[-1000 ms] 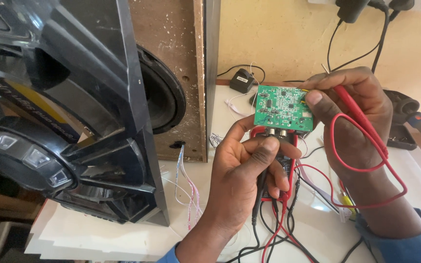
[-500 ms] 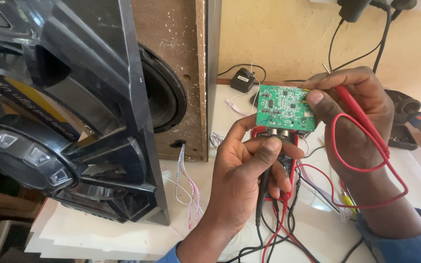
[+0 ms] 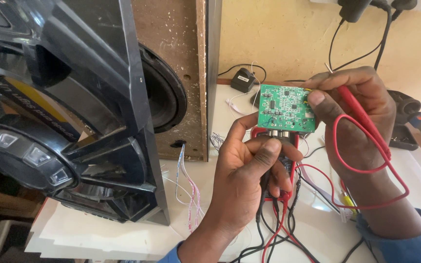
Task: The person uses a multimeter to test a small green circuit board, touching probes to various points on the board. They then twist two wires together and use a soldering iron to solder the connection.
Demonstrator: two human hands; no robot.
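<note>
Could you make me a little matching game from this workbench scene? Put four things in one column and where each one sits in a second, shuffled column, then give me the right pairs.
Things:
1. green circuit board
2. red probe
3. black speaker cabinet
4. black plug adapter

Places:
A. lying on the white table by the yellow wall
B. standing at the left of the table
C. pinched between the left hand and the right hand
D. lying across the right hand, its red lead looping down past the wrist

Pairs: 1-C, 2-D, 3-B, 4-A
</note>
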